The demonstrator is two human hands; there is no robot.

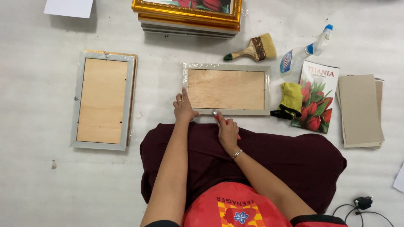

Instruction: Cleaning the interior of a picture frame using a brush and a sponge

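Face-down picture frame (226,88), silver-edged with a plywood back, lies on the white floor (50,193) just ahead of the seated person's lap. Left hand (184,107) presses flat on its near left corner, fingers spread, holding nothing. Right hand (227,131) is closed around a red utility knife (218,118) whose tip meets the frame's near edge. Just right of the frame lie a yellow cloth (291,98), a tulip print (316,97) and grey backing boards (361,110). Beyond it rest a paintbrush (252,49) and spray bottle (304,51). Another face-down frame (103,100) lies well to the left.
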